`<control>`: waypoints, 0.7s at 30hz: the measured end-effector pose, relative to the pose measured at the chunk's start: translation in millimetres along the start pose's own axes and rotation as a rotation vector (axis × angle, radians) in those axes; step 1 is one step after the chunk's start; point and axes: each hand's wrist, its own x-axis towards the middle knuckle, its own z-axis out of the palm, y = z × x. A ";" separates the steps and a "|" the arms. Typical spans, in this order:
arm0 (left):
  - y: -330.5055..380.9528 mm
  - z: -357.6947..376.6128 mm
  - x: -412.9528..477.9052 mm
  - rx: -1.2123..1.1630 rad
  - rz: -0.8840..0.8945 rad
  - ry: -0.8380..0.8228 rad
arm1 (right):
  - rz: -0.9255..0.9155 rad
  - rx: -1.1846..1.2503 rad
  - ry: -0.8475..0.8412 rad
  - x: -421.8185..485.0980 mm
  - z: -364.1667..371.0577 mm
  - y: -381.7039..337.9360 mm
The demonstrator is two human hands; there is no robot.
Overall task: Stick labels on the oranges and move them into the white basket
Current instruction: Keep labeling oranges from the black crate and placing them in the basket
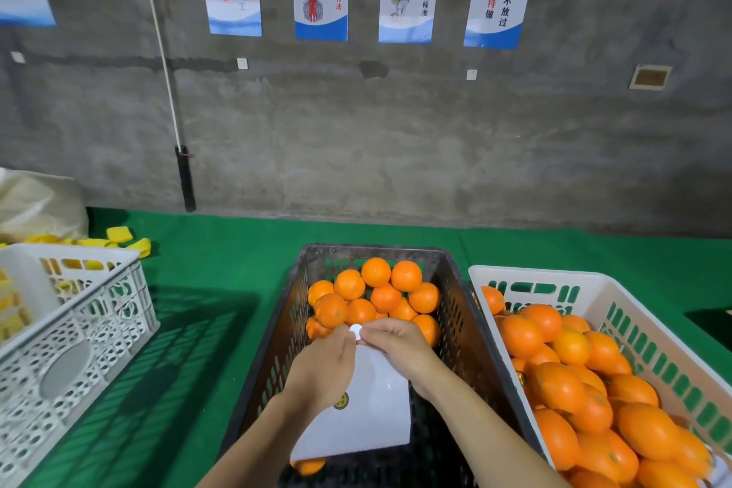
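Observation:
Both my hands hover over the black crate [455, 313], which has several unlabelled oranges [376, 289] piled at its far end. My left hand [323, 364] grips the top of a white label sheet [376, 412] that hangs down toward me. My right hand [400, 345] pinches a small round white label [355, 330] at the sheet's top edge, right against my left fingertips. One dark round sticker shows on the sheet near my left wrist. To the right stands the white basket [515, 274], holding many oranges [574, 388].
At the left, a white perforated crate [99, 313] holds yellow foam pieces, and more of them [119, 238] lie on the green table behind it beside a pale sack. A grey wall with posters is straight ahead. One orange [311, 466] lies below the sheet.

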 end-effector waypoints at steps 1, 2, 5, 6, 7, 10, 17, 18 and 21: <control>2.0 -1.1 -1.7 -0.037 -0.014 -0.013 | 0.010 0.012 0.007 1.0 -0.6 0.3; 3.8 -2.3 -2.8 -0.044 -0.008 -0.039 | 0.023 0.031 0.027 2.5 -1.2 1.3; 5.0 -2.7 -6.0 -0.041 0.097 -0.074 | 0.079 0.066 0.158 10.1 -4.5 8.3; 6.8 -2.8 -8.0 -0.079 0.144 -0.061 | 0.077 0.039 0.191 12.9 -6.5 12.1; 8.6 -3.1 -9.7 -0.116 0.189 -0.032 | 0.055 -0.017 0.199 16.2 -9.3 16.8; 14.5 -6.8 -12.5 -0.172 0.285 0.122 | -0.030 -0.241 0.152 25.6 -14.0 27.5; 5.3 -11.6 -10.9 -0.023 0.564 0.296 | -0.320 -0.864 0.347 77.0 21.2 22.8; 3.8 -11.1 -8.4 0.021 0.589 0.288 | -0.379 -0.921 0.365 83.0 25.5 19.9; 0.6 -9.0 -3.4 0.120 0.560 0.154 | -0.534 -1.141 0.364 99.2 31.5 15.7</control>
